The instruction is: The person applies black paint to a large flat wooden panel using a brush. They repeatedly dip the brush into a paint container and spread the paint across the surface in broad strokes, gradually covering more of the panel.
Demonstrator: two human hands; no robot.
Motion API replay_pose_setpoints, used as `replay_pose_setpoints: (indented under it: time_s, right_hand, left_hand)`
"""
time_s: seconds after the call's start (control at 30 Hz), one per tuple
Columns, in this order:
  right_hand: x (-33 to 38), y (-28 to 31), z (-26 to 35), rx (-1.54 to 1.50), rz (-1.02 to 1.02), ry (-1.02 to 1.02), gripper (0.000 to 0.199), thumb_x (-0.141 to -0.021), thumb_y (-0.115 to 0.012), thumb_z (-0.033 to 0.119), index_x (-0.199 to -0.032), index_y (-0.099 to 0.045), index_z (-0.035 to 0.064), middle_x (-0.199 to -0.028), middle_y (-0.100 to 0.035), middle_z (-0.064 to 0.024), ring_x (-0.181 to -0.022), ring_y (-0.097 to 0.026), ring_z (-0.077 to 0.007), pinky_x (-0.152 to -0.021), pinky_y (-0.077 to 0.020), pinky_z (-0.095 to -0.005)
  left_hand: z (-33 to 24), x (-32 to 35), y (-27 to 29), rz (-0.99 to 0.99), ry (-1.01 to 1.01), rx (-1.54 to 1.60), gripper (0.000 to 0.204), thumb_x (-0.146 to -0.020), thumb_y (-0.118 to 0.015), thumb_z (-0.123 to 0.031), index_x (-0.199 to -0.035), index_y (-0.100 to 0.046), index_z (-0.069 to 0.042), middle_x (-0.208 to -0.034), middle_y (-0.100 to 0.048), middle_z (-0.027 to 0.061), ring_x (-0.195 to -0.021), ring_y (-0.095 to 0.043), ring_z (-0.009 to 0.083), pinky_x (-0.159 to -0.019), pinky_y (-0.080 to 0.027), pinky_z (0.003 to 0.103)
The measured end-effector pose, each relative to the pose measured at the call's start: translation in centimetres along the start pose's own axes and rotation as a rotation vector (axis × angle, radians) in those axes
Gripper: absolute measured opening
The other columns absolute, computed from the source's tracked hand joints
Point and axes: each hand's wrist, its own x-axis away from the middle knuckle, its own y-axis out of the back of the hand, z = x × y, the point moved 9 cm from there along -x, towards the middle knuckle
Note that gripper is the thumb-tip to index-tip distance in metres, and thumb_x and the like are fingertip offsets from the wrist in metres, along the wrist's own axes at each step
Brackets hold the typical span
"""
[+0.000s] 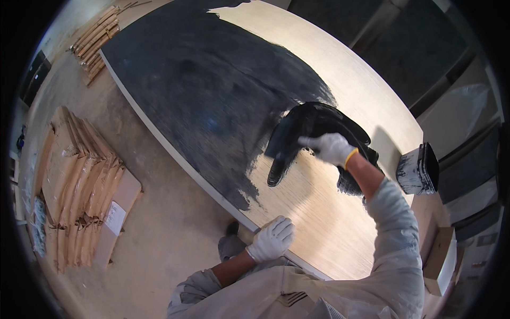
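Observation:
A large pale wooden board (324, 212) lies flat in front of me, its far and left part covered in black stain (212, 90). My right hand (330, 147), in a white glove, grips a black-soaked cloth (297, 135) and presses it on the board at the edge of the stained area. My left hand (272, 238), also gloved in white, rests flat on the near edge of the board with fingers apart, holding nothing.
A stained black-and-white container (419, 170) stands on the board's right side. Flat cardboard packages (79, 186) are stacked on the concrete floor to the left. Wooden slats (98, 40) lie at the far left. A cardboard box (440, 255) sits at the right.

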Motion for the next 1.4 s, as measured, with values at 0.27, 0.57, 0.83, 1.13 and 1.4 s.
replay_pose_setpoints:
  time_s: [0.27,0.57,0.83,1.13,1.4]
  right_hand:
    - [5.9,-2.0,-3.0,-0.068,-0.107,-0.13,0.056,-0.1,-0.064,0.025,-0.155,-0.061,0.0339,-0.102,-0.081,-0.0133,-0.093,-0.078,-0.0331,-0.087,-0.0606,-0.045]
    - [7.7,-4.7,8.9,-0.063,0.038,0.037,0.064,-0.098,-0.057,0.017,-0.159,-0.056,0.0398,-0.104,-0.08,-0.0136,-0.096,-0.079,-0.0306,-0.085,-0.0622,-0.0425]
    - [5.3,-4.0,9.4,-0.199,-0.118,-0.146,0.066,-0.097,-0.051,0.01,-0.159,-0.056,0.0321,-0.119,-0.079,-0.0183,-0.104,-0.078,-0.0364,-0.089,-0.0608,-0.0471]
    - [19.1,-10.4,-5.6,-0.233,-0.123,-0.43,0.058,-0.1,-0.058,0.026,-0.157,-0.058,0.0363,-0.12,-0.079,-0.0169,-0.111,-0.076,-0.0389,-0.096,-0.0589,-0.0486]
    - [14.2,-8.0,4.7,-0.264,-0.166,-0.229,0.064,-0.096,-0.053,0.013,-0.158,-0.058,0.0257,-0.134,-0.075,-0.0185,-0.123,-0.073,-0.0384,-0.101,-0.0592,-0.0488]
  left_hand:
    - [-0.4,0.5,0.1,-0.107,-0.039,-0.072,0.03,-0.081,-0.069,-0.017,-0.106,-0.068,0.001,-0.118,-0.069,0.0185,-0.12,-0.066,0.0377,-0.112,-0.052,0.054]
    - [-0.4,1.7,-0.8,-0.079,-0.059,-0.065,0.034,-0.085,-0.067,-0.018,-0.112,-0.069,0.002,-0.124,-0.068,0.0201,-0.125,-0.065,0.0397,-0.116,-0.05,0.055]
    - [-0.9,1.8,-0.9,-0.054,-0.098,-0.018,0.028,-0.084,-0.072,-0.013,-0.11,-0.071,-0.002,-0.12,-0.07,0.0158,-0.124,-0.065,0.0379,-0.116,-0.049,0.055]
    - [-2.5,15.2,1.7,-0.041,0.274,-0.093,0.027,-0.087,-0.07,-0.015,-0.113,-0.072,-0.008,-0.122,-0.07,0.0119,-0.13,-0.063,0.0359,-0.113,-0.048,0.054]
    - [6.0,39.9,-4.1,0.209,1.199,-0.057,0.021,-0.095,-0.066,-0.019,-0.106,-0.079,-0.007,-0.11,-0.078,0.0196,-0.111,-0.073,0.0413,-0.096,-0.058,0.05]
